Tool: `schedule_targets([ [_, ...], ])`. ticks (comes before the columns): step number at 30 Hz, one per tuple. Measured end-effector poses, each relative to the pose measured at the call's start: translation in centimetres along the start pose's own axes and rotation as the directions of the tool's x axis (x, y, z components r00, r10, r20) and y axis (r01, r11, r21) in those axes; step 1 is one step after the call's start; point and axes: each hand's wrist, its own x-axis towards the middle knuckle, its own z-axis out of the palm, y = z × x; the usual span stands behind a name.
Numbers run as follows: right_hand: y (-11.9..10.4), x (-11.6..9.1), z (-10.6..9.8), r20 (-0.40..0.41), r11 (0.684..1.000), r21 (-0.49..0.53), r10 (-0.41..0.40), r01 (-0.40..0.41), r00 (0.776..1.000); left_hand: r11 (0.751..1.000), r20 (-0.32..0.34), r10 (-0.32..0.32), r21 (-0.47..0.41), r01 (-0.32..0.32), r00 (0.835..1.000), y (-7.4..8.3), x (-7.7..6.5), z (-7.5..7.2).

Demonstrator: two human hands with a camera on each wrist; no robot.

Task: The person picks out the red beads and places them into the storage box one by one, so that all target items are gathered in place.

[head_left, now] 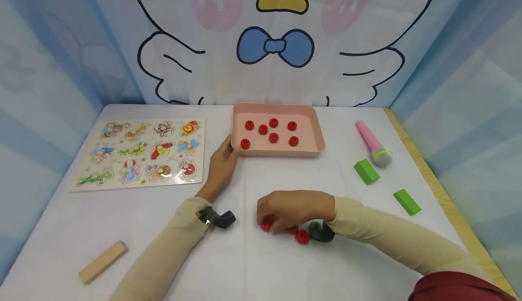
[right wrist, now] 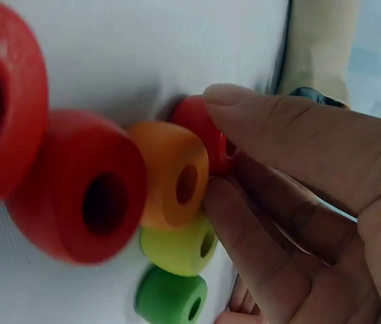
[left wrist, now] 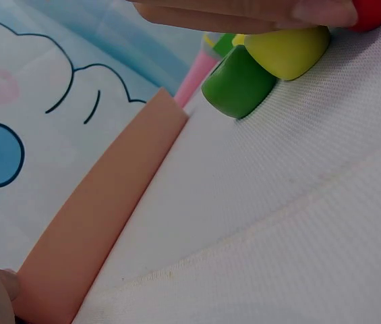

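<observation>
My right hand point(head_left: 295, 208) pinches a red bead point(right wrist: 197, 121) between thumb and fingers, low over the white tabletop. Beside it in the right wrist view sit an orange bead point(right wrist: 170, 165), a yellow bead point(right wrist: 170, 250), a green bead point(right wrist: 163, 297) and two more red beads point(right wrist: 75, 216), each with a hole. My left hand point(head_left: 222, 165) holds the near left corner of a pink tray point(head_left: 281, 153), its thumb against the tray's outer wall in the left wrist view. Several red beads point(head_left: 273, 138) lie spread inside the tray.
A wooden insect puzzle board point(head_left: 140, 153) lies at the left, a plain wooden block point(head_left: 103, 262) at the near left. Toward the right edge are a pink toy microphone point(head_left: 373, 143) and two green blocks point(head_left: 366, 172). A printed curtain point(head_left: 277, 83) hangs behind the table.
</observation>
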Motion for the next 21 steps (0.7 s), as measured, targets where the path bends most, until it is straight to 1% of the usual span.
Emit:
schedule_targets([
  [9,-0.15,0.26,0.79,-0.026,0.998,-0.045,-0.041,0.040,0.999,1.000,-0.002,-0.018,0.014,0.018,1.000,-0.11,-0.05,-0.05],
  [13,-0.20,0.16,0.83,-0.026,0.998,-0.049,-0.027,0.026,0.999,1.000,0.000,-0.027,0.013,0.027,1.000,0.05,-0.14,-0.03],
  [16,-0.28,0.05,0.87,-0.025,0.999,-0.042,-0.010,0.009,1.000,1.000,0.004,-0.027,0.015,0.027,1.000,0.10,-0.17,0.01],
  [21,-0.37,-0.04,0.86,-0.027,0.999,-0.046,-0.007,0.006,1.000,1.000,0.006,-0.016,0.014,0.016,1.000,0.15,-0.19,0.03],
])
